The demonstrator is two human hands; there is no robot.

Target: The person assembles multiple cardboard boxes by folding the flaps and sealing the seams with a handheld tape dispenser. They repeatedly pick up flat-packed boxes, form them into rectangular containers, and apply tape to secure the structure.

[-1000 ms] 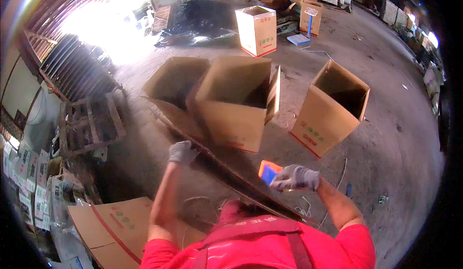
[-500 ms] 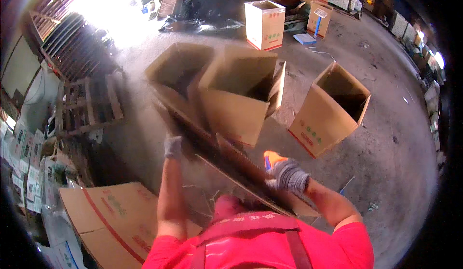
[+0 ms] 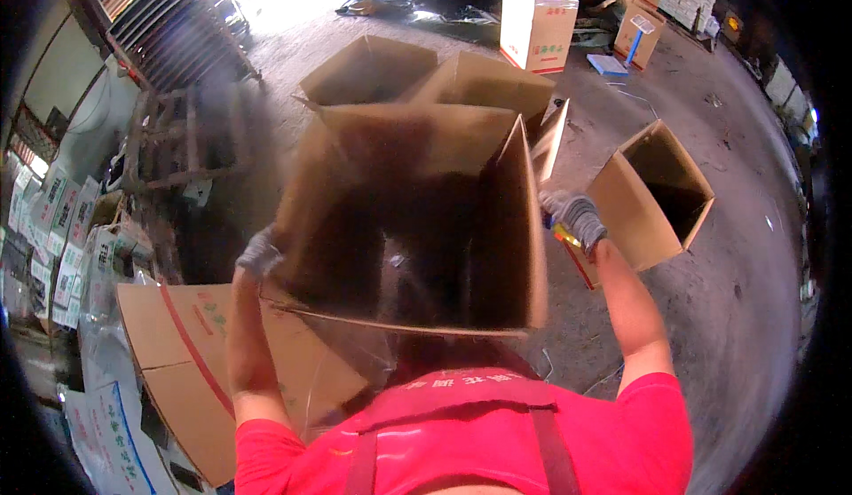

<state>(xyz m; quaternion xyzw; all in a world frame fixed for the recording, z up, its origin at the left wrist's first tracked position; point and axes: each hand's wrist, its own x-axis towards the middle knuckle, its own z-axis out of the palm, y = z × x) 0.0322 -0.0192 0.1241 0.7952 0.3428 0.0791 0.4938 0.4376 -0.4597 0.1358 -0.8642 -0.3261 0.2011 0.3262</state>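
One blurred left hand (image 3: 260, 253) at open carton (image 3: 417, 193), grip unclear, right hand (image 3: 577, 215) clutching half-hidden yellow-blue tool (image 3: 565, 234)

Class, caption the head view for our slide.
Gloved left hand and right hand, the latter gripping a tool, flank an open box.

The folded carton (image 3: 413, 215) has opened out between the left fingers (image 3: 270, 246) and right fingers (image 3: 559, 203), now wider apart

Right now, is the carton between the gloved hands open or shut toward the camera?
Open: the carton shows its dark inside, with no flap closed across it.
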